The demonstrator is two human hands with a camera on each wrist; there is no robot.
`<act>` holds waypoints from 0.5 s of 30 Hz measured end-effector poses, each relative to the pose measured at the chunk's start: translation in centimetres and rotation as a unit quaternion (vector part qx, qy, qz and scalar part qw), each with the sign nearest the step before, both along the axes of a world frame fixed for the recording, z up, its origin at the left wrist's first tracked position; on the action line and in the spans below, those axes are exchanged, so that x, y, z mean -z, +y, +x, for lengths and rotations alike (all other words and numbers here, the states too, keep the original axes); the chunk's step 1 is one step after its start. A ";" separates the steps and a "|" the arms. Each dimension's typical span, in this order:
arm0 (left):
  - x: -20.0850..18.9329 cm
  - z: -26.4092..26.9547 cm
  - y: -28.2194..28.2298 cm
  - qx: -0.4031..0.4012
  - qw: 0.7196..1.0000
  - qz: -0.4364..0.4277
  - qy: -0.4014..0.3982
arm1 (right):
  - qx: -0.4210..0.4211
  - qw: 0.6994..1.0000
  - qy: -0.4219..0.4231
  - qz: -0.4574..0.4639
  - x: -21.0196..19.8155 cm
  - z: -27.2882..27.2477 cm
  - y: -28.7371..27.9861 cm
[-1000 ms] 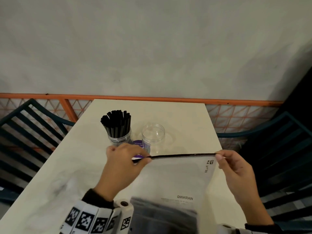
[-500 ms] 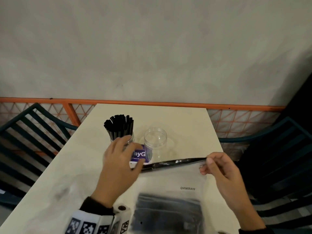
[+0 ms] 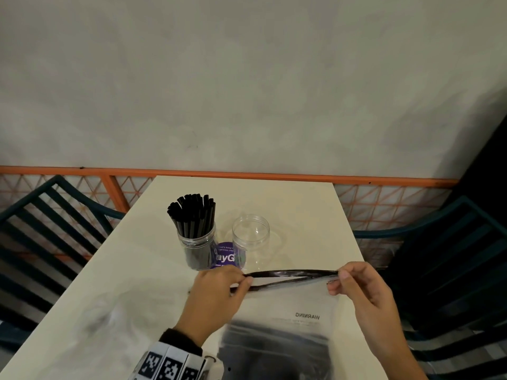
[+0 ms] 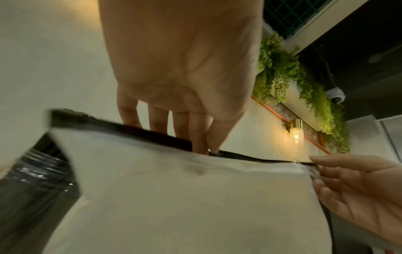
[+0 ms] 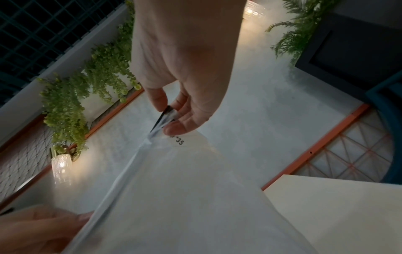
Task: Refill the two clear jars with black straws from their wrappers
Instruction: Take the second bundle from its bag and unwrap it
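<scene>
Your left hand [image 3: 216,290] pinches the black zip strip [image 3: 290,275] of the clear wrapper bag [image 3: 285,314] between thumb and forefinger. In the left wrist view, your fingertips [image 4: 201,147] reach down into the strip, the thumb and forefinger pressed together on one lip and the other three fingers extended behind it. Your right hand [image 3: 362,292] pinches the opposite end of the strip. In the right wrist view, your thumb [image 5: 180,128] and forefinger close on the corner of the bag, just above the printed digits "35".

Between your two pinch points the strip runs roughly level, and its two lips stand slightly apart, so that a narrow gap shows just to the right of your left fingertips. The bag hangs down from your fingers toward your body. The word "WARNING" reads reversed through the film below the strip, midway between your hands. The dark mass of black straws [image 3: 274,349] lies in the lower part of the bag, well below your fingers.

Beyond your left fingertips, on the cream table [image 3: 115,297], stands the filled jar [image 3: 197,249], with black straws upright in it and projecting above its rim. The empty jar [image 3: 251,238] stands just to its right, beyond the middle of the strip. A purple label [image 3: 225,256] shows between the two jars, just beyond your left knuckles. Neither jar touches your hands or the bag.
</scene>
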State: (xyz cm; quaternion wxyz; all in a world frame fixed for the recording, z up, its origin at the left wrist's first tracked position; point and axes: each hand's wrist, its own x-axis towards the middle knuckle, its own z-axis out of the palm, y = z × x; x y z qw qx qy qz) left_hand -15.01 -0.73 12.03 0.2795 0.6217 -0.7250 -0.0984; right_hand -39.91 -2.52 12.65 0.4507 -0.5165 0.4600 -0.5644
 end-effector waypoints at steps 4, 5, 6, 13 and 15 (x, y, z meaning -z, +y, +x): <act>-0.5 0.6 0.4 -0.154 0.987 -0.054 -0.005 | 0.010 0.992 0.126 -0.004 0.5 0.5 -0.4; -0.6 0.5 0.5 -0.198 0.978 -0.057 -0.007 | 0.015 0.986 0.169 -0.007 0.4 0.8 -0.4; -0.4 0.5 0.5 -0.234 0.971 -0.047 -0.007 | 0.025 0.980 0.198 -0.009 0.4 1.0 -0.5; -0.5 0.9 0.8 -0.223 0.958 -0.002 0.181 | 0.076 0.962 0.262 -0.012 0.4 1.6 -1.0; -0.7 0.6 0.8 -0.191 0.933 0.047 0.302 | 0.094 0.955 0.282 0.012 0.5 1.7 -1.1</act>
